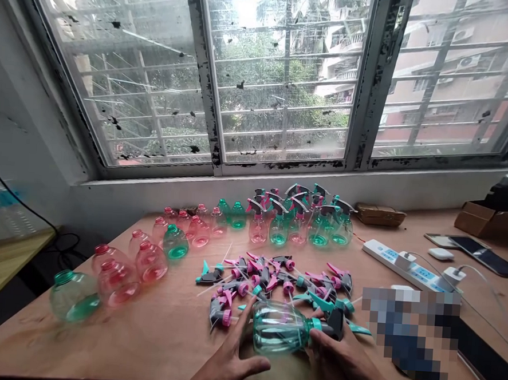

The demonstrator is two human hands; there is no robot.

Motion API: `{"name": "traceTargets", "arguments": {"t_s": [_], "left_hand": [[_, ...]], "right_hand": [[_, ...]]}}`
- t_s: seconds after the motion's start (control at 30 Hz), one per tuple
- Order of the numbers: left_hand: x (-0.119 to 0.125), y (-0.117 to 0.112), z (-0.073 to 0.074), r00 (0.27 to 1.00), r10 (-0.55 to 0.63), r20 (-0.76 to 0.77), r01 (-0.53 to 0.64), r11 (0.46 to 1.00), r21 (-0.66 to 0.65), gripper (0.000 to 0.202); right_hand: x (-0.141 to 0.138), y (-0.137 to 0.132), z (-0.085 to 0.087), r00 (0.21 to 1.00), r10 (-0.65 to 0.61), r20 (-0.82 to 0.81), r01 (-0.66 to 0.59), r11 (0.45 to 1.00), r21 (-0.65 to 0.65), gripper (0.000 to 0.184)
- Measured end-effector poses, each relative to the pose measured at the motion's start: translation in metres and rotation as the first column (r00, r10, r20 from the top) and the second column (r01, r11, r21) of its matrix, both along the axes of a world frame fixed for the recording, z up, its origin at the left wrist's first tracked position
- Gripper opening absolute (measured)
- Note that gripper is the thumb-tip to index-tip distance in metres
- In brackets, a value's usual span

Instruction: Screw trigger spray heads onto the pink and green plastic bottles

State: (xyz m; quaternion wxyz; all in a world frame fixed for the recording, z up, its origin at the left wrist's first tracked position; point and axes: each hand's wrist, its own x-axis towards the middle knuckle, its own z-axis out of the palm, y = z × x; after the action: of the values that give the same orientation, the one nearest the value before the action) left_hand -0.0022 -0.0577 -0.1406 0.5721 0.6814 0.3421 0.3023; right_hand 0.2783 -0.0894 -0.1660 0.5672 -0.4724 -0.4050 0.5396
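Note:
A clear green spray bottle (277, 328) lies on its side in the air above the table's near edge, its base to the left. My right hand (342, 356) is closed around its teal collar and the dark grey spray head (335, 324). At the bottle's base is my left hand (233, 352), with fingers stretched up along it and the thumb spread apart below; the bottle partly hides the fingertips. Just behind both hands lies a pile of loose spray heads (270, 274), grey with pink or teal parts, their thin tubes sticking out.
Headless pink bottles (150, 261) and green bottles (75, 296) stand along the left. Bottles with spray heads (299, 227) stand grouped at the back. To the right are a power strip (404, 265) with cables, phones (486, 256) and a cardboard box (491, 219). A window runs behind.

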Motion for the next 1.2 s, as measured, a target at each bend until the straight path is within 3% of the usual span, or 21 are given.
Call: {"name": "traceTargets", "arguments": {"t_s": [0.07,0.2,0.37,0.63,0.8,1.03,1.2], "left_hand": [[-0.001,0.000,-0.002,1.000,0.000,0.022,0.001,0.999,-0.033,0.106],[0.002,-0.001,0.005,0.998,-0.021,0.059,0.024,0.998,-0.055,0.100],[0.006,-0.001,0.010,0.994,-0.052,0.094,0.056,0.997,-0.044,0.110],[-0.001,0.003,-0.004,1.000,-0.010,-0.020,0.011,0.999,0.036,0.114],[-0.005,0.007,-0.012,0.999,0.000,-0.048,0.000,1.000,-0.015,0.111],[0.003,0.003,-0.002,0.992,-0.040,0.121,0.048,0.997,-0.062,0.105],[0.004,-0.001,0.001,0.997,0.006,0.081,-0.002,0.999,-0.053,0.105]], "right_hand": [[0.001,0.001,-0.004,0.999,-0.037,0.034,0.036,0.999,0.012,0.044],[0.004,0.003,-0.005,0.999,0.031,0.036,-0.032,0.999,0.016,0.043],[0.004,0.002,0.000,0.996,0.083,-0.015,-0.083,0.997,-0.002,0.042],[-0.002,0.003,-0.002,0.999,0.015,-0.052,-0.015,1.000,0.014,0.041],[0.000,0.002,-0.001,1.000,0.012,-0.018,-0.012,1.000,0.002,0.042],[-0.001,0.001,0.001,1.000,-0.014,0.025,0.014,1.000,0.008,0.044],[-0.001,0.000,0.001,1.000,0.001,0.012,-0.001,1.000,0.003,0.043]]}}
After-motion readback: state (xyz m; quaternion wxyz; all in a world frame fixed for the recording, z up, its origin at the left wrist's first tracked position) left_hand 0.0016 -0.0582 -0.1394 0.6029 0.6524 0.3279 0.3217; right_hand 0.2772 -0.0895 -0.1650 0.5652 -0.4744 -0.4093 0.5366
